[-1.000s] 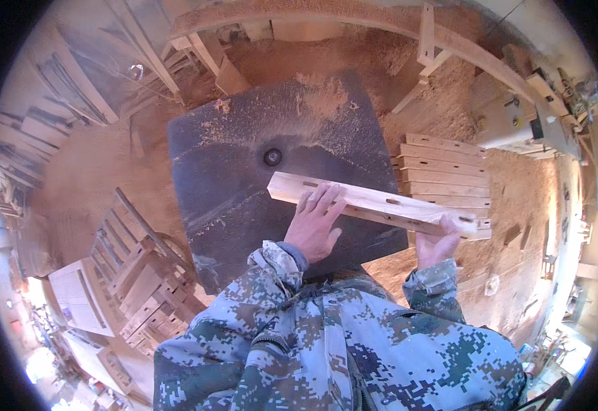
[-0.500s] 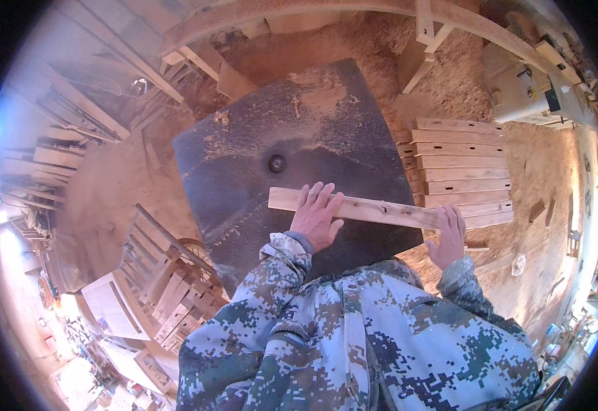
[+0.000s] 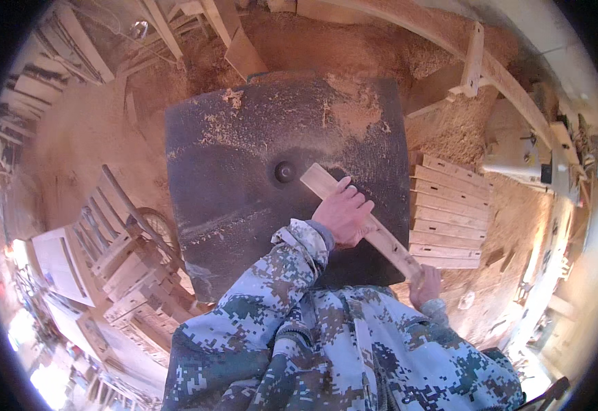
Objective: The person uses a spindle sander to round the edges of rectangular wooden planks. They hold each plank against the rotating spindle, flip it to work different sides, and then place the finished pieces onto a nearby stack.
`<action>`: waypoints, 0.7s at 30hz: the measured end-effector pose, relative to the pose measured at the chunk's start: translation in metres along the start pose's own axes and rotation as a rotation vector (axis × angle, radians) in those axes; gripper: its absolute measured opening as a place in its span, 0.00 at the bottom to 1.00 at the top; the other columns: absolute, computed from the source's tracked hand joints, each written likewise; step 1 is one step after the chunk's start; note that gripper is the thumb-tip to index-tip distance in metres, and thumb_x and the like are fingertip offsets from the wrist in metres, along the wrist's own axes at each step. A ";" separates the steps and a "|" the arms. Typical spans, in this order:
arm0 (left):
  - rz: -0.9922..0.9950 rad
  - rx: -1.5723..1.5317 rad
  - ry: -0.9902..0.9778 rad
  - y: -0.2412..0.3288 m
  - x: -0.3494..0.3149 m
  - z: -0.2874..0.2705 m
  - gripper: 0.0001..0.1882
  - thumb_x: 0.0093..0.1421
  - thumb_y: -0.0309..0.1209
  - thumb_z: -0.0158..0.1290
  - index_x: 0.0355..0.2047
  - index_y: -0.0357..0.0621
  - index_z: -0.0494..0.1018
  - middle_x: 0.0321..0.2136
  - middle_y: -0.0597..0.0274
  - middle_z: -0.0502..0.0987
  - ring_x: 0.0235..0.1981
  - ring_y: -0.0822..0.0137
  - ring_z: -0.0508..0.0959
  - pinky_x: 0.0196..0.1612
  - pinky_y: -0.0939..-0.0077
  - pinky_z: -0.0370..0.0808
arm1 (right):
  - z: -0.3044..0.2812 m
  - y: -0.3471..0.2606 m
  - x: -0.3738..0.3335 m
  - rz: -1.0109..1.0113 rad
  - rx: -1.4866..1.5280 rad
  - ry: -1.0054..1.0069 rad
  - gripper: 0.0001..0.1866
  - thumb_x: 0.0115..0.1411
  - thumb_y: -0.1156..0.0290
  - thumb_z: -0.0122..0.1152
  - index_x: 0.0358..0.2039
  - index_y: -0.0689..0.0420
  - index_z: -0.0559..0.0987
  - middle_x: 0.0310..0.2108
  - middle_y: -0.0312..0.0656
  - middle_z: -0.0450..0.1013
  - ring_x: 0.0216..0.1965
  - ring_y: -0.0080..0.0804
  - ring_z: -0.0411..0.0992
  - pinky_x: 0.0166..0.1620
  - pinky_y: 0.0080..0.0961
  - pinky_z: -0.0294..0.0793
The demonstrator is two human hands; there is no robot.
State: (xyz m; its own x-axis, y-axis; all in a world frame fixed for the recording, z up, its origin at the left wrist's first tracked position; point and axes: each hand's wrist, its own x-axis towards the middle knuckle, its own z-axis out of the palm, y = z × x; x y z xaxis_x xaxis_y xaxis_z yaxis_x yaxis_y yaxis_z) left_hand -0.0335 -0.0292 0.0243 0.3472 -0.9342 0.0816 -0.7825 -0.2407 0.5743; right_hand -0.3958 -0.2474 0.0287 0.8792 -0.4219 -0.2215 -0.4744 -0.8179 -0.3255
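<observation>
A pale wooden board [image 3: 389, 248] slants across a dark metal tabletop [image 3: 230, 178], its far end up and to the left and its near end by my body. My left hand [image 3: 343, 212] is closed over the board's upper half, fingers across its top. At the near end, by the table's front right corner, my right hand [image 3: 425, 286] grips the board; part of its fingers is hidden. A round dark spindle [image 3: 284, 171] stands in the middle of the tabletop. The board's far end lies just right of it, with a narrow gap between.
Wood shavings [image 3: 357, 113] cover the tabletop's far side. Right of the table lies a stack of slotted boards [image 3: 449, 212]. To the left stand a cart with a wheel [image 3: 155, 226] and piled wood pieces [image 3: 145, 301]. A long wooden beam [image 3: 511, 85] crosses the far right.
The board has swung from nearly level to a steep slant, its far end now close to the spindle. Both hands moved with it, the right one toward my body. The whole view has also turned.
</observation>
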 end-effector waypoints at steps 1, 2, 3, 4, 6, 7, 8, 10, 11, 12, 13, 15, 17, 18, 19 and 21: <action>-0.016 0.024 0.007 -0.006 0.004 -0.001 0.21 0.61 0.48 0.60 0.46 0.45 0.79 0.40 0.57 0.79 0.52 0.51 0.75 0.72 0.46 0.58 | 0.003 -0.004 0.001 0.025 -0.010 -0.010 0.30 0.50 0.69 0.65 0.54 0.64 0.72 0.47 0.61 0.71 0.51 0.66 0.68 0.57 0.56 0.69; 0.020 0.093 0.176 -0.012 0.009 -0.002 0.15 0.65 0.46 0.57 0.34 0.47 0.80 0.28 0.62 0.76 0.41 0.55 0.75 0.65 0.50 0.65 | 0.006 -0.007 0.003 0.031 -0.012 -0.020 0.30 0.49 0.69 0.66 0.54 0.64 0.73 0.47 0.61 0.71 0.51 0.66 0.68 0.57 0.56 0.69; 0.006 0.069 0.193 -0.016 0.010 -0.002 0.15 0.66 0.45 0.56 0.31 0.47 0.79 0.27 0.62 0.76 0.40 0.55 0.75 0.63 0.52 0.66 | 0.007 -0.011 0.004 0.027 -0.017 -0.037 0.30 0.49 0.69 0.66 0.53 0.64 0.73 0.47 0.61 0.71 0.51 0.67 0.68 0.57 0.56 0.70; -0.016 0.055 0.190 -0.018 0.009 -0.001 0.16 0.67 0.45 0.56 0.28 0.47 0.79 0.26 0.62 0.76 0.39 0.55 0.75 0.60 0.53 0.67 | 0.009 -0.014 0.006 0.032 -0.014 -0.040 0.31 0.47 0.69 0.67 0.53 0.63 0.73 0.47 0.60 0.71 0.51 0.66 0.68 0.57 0.56 0.70; -0.038 0.030 0.215 -0.023 0.006 0.000 0.17 0.68 0.43 0.55 0.25 0.48 0.78 0.25 0.62 0.76 0.38 0.56 0.75 0.55 0.56 0.69 | 0.009 -0.020 0.005 0.030 -0.020 -0.043 0.31 0.47 0.69 0.68 0.53 0.64 0.73 0.47 0.60 0.71 0.52 0.65 0.68 0.57 0.56 0.70; -0.031 0.017 0.240 -0.024 0.004 0.001 0.18 0.67 0.43 0.55 0.23 0.48 0.77 0.25 0.62 0.76 0.38 0.56 0.75 0.53 0.57 0.69 | 0.010 -0.023 0.004 0.039 -0.022 -0.047 0.31 0.47 0.69 0.68 0.53 0.64 0.73 0.48 0.60 0.72 0.52 0.65 0.68 0.57 0.56 0.70; -0.016 0.004 0.266 -0.025 0.002 0.002 0.18 0.67 0.43 0.55 0.22 0.49 0.77 0.25 0.62 0.76 0.37 0.57 0.74 0.50 0.58 0.69 | 0.011 -0.025 0.002 0.082 -0.012 -0.056 0.33 0.46 0.67 0.69 0.54 0.64 0.73 0.47 0.60 0.71 0.52 0.64 0.68 0.58 0.56 0.69; -0.017 -0.005 0.298 -0.028 -0.003 0.004 0.17 0.67 0.42 0.56 0.22 0.49 0.76 0.24 0.62 0.76 0.36 0.57 0.75 0.49 0.59 0.70 | 0.014 -0.030 -0.003 0.068 -0.030 -0.076 0.34 0.46 0.66 0.70 0.54 0.63 0.72 0.48 0.59 0.71 0.52 0.64 0.68 0.58 0.56 0.69; -0.015 -0.006 0.321 -0.029 -0.004 0.004 0.17 0.66 0.41 0.57 0.21 0.49 0.76 0.24 0.62 0.76 0.36 0.57 0.75 0.49 0.59 0.71 | 0.016 -0.032 -0.004 0.082 -0.042 -0.092 0.35 0.46 0.65 0.70 0.55 0.63 0.72 0.48 0.59 0.71 0.52 0.64 0.68 0.58 0.57 0.68; -0.012 -0.017 0.325 -0.030 -0.005 0.003 0.17 0.66 0.41 0.57 0.21 0.49 0.76 0.24 0.62 0.76 0.36 0.58 0.75 0.48 0.59 0.71 | 0.017 -0.034 -0.007 0.090 -0.073 -0.145 0.36 0.46 0.61 0.70 0.55 0.63 0.72 0.48 0.57 0.71 0.52 0.63 0.67 0.58 0.56 0.68; -0.009 -0.025 0.334 -0.031 -0.007 0.003 0.16 0.66 0.40 0.57 0.21 0.49 0.76 0.24 0.62 0.76 0.35 0.58 0.75 0.48 0.59 0.71 | 0.019 -0.036 -0.009 0.111 -0.075 -0.173 0.37 0.46 0.61 0.70 0.56 0.63 0.72 0.48 0.57 0.70 0.52 0.63 0.67 0.58 0.56 0.68; -0.007 -0.028 0.356 -0.031 -0.011 0.001 0.16 0.66 0.40 0.57 0.21 0.49 0.76 0.23 0.62 0.76 0.34 0.58 0.75 0.47 0.59 0.72 | 0.022 -0.039 -0.013 0.122 -0.094 -0.202 0.37 0.47 0.59 0.69 0.56 0.63 0.72 0.48 0.56 0.70 0.52 0.62 0.67 0.58 0.55 0.68; -0.006 -0.017 0.379 -0.030 -0.018 0.000 0.16 0.65 0.40 0.57 0.21 0.49 0.76 0.23 0.62 0.75 0.34 0.58 0.75 0.47 0.59 0.72 | 0.024 -0.041 -0.014 0.133 -0.118 -0.249 0.37 0.46 0.60 0.70 0.56 0.63 0.72 0.47 0.55 0.70 0.52 0.60 0.67 0.58 0.54 0.68; -0.013 -0.031 0.359 -0.030 -0.021 -0.001 0.17 0.66 0.40 0.57 0.21 0.49 0.76 0.23 0.62 0.75 0.34 0.58 0.75 0.48 0.59 0.72 | 0.026 -0.043 -0.013 0.150 -0.144 -0.292 0.37 0.46 0.60 0.70 0.56 0.63 0.72 0.47 0.55 0.71 0.53 0.60 0.67 0.58 0.53 0.69; -0.017 -0.033 0.354 -0.029 -0.024 -0.001 0.17 0.66 0.40 0.57 0.21 0.49 0.75 0.23 0.62 0.75 0.34 0.58 0.76 0.49 0.59 0.72 | 0.025 -0.043 -0.013 0.162 -0.186 -0.328 0.37 0.46 0.60 0.70 0.56 0.63 0.73 0.47 0.55 0.71 0.53 0.60 0.67 0.58 0.53 0.69; -0.023 -0.026 0.336 -0.029 -0.031 -0.001 0.17 0.66 0.40 0.57 0.21 0.49 0.75 0.23 0.62 0.76 0.35 0.58 0.76 0.50 0.59 0.73 | 0.026 -0.046 -0.014 0.146 -0.119 -0.163 0.32 0.41 0.67 0.79 0.50 0.55 0.78 0.45 0.49 0.75 0.53 0.55 0.70 0.57 0.50 0.70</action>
State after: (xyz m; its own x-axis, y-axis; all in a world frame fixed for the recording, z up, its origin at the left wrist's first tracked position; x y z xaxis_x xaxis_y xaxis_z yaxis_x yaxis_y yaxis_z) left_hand -0.0214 0.0069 0.0062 0.5194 -0.7884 0.3297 -0.7601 -0.2501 0.5997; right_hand -0.3877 -0.1932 0.0227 0.7784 -0.4780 -0.4070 -0.5789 -0.7972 -0.1710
